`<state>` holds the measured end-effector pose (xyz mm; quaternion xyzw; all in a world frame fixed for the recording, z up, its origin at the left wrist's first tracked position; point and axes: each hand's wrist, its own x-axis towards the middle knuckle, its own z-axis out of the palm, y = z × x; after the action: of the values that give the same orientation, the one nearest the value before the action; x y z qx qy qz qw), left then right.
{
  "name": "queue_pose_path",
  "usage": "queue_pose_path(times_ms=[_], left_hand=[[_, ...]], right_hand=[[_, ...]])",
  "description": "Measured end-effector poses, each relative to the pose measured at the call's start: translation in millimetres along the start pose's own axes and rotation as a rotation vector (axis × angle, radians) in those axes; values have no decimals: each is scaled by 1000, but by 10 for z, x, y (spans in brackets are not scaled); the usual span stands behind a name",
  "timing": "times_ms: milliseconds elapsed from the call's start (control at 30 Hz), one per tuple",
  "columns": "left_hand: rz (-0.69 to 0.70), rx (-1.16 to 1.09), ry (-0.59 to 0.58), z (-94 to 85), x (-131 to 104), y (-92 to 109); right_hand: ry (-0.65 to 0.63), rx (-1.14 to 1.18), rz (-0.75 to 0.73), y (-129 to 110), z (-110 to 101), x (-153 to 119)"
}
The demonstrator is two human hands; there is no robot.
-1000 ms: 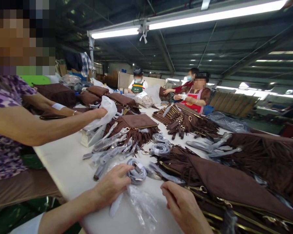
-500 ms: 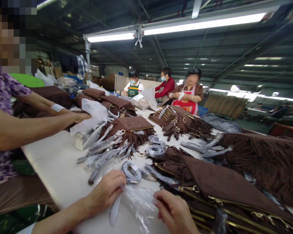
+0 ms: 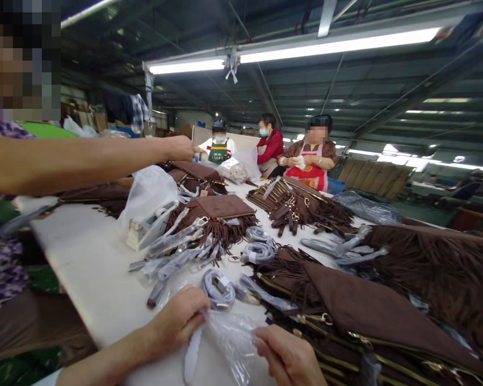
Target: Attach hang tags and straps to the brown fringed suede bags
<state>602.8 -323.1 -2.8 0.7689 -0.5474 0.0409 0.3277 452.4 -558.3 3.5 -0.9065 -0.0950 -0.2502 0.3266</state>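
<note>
Clear plastic wrap (image 3: 235, 343) stretches between my two hands at the near side of the white table. My left hand (image 3: 181, 319) pinches its left part, fingers closed. On the right, my right hand (image 3: 285, 354) has its fingers bent together on the wrap's other edge. A pale strip (image 3: 193, 354) hangs below my left fingers. Just beyond my left hand lies a coiled grey strap (image 3: 218, 288), with another coil (image 3: 258, 251) behind it. Brown fringed bags with gold zippers (image 3: 362, 305) are stacked beside my right hand.
A person's bare arm (image 3: 104, 161) reaches in from the left over the table (image 3: 88, 252). Plastic-wrapped straps (image 3: 173, 252) and a brown bag (image 3: 221, 206) lie mid-table. Several people stand at the far side. More fringed bags (image 3: 434, 262) fill the right.
The neighbouring person's arm has risen and stretched farther right, away from the white plastic bag. My hands keep their hold with hardly any movement.
</note>
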Motion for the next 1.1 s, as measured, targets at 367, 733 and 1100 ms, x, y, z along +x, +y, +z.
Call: queue_pose_path(times_ms=[367, 733, 1100], left_hand=[[76, 114, -95, 1, 72, 77], [130, 116, -222, -246, 106, 192], [-7, 499, -321, 378, 1119, 247]], right_hand=[[67, 1133, 704, -313, 15, 122], [507, 1133, 652, 152, -943, 143], [392, 690, 543, 231, -890, -15]])
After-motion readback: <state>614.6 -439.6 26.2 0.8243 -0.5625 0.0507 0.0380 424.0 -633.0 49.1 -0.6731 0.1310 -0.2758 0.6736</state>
